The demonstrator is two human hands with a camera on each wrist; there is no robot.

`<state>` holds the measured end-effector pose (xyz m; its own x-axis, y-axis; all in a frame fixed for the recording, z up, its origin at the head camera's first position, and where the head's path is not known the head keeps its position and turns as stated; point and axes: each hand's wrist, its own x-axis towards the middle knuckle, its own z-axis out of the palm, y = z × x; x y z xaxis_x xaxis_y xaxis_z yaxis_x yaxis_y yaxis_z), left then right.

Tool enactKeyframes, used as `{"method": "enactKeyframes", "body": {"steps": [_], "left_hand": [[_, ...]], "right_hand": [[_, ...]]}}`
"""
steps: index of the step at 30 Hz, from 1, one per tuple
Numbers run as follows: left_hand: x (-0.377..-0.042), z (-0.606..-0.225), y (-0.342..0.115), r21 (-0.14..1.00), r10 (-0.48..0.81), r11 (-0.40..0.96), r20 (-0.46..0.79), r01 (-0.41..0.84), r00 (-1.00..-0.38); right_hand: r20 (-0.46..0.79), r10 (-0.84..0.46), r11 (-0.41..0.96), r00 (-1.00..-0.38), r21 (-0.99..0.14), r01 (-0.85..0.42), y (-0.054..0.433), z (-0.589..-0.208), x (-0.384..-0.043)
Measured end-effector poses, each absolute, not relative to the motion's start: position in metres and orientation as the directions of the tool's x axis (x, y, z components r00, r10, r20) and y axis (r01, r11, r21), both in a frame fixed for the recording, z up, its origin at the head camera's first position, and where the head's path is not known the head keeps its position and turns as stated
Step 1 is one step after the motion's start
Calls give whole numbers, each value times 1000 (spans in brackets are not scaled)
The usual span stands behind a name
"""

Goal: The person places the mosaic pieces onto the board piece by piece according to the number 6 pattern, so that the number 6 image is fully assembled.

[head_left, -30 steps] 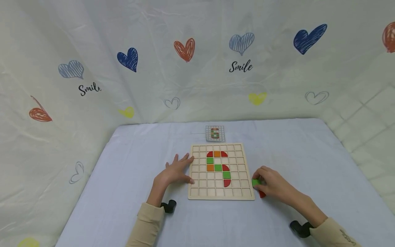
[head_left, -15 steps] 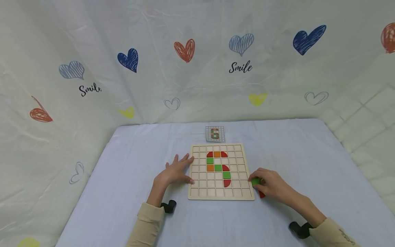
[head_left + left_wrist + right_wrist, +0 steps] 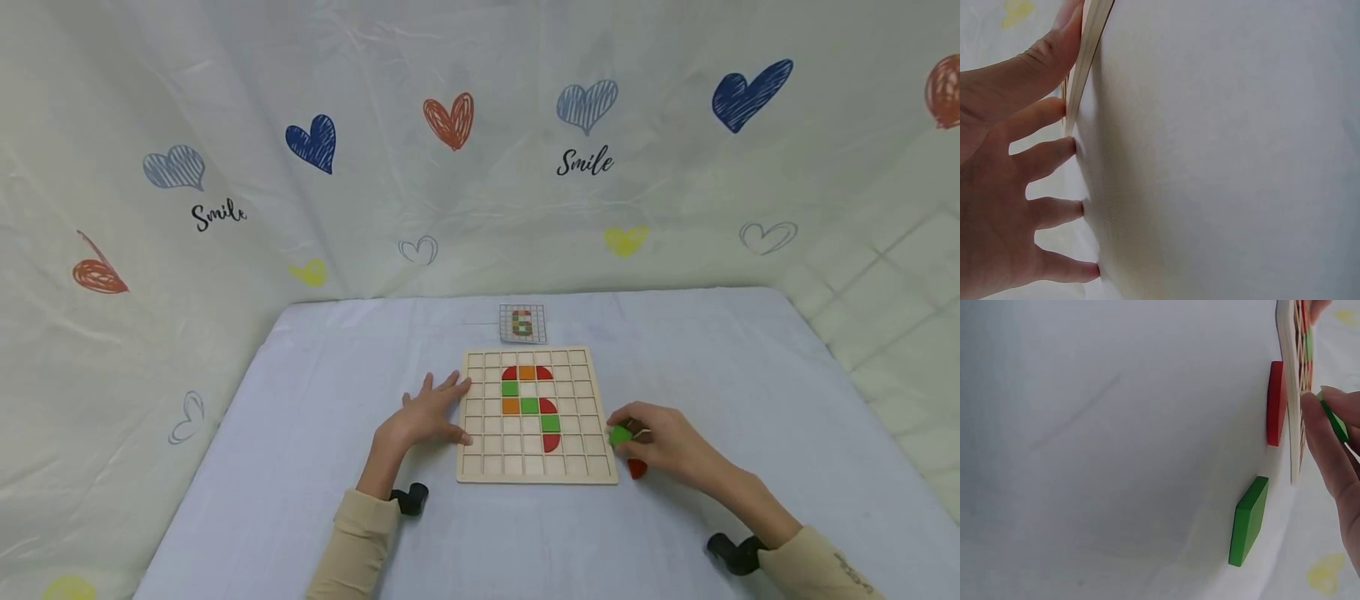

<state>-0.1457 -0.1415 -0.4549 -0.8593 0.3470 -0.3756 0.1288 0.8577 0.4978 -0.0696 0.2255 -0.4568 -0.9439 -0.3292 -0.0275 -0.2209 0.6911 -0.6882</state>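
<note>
My left hand lies with fingers spread at the left edge of a wooden grid board; thumb and index finger touch the board, the other fingertips rest on the cloth. My right hand pinches a green square tile between thumb and fingers beside the board's right edge. The right wrist view shows this tile held above the table. Below it lie a red rounded piece and another green tile, which the hand hides in the head view.
Red, orange and green pieces, such as an orange square, sit in the board's cells. Behind the board lies a small printed card with a coloured grid pattern. A white cloth covers the table, and a curtain with hearts hangs behind.
My right hand, gripping the green tile, has risen slightly, and more of the red piece shows beneath it. The left hand and the board stay in place.
</note>
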Motion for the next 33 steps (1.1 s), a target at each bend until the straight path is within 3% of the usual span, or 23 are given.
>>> {"method": "enactKeyframes", "body": {"steps": [19,33], "left_hand": [[-146,-454,-141,507,346,854,-380,120,-858],[-147,-454,-142,508,340,854,-381,112,-860]], "right_hand": [[-80,-307,601,-948,-789,-128,205,-462,-76],[-51,-374,573,-926,-798,-187,180,-465,-86]]}}
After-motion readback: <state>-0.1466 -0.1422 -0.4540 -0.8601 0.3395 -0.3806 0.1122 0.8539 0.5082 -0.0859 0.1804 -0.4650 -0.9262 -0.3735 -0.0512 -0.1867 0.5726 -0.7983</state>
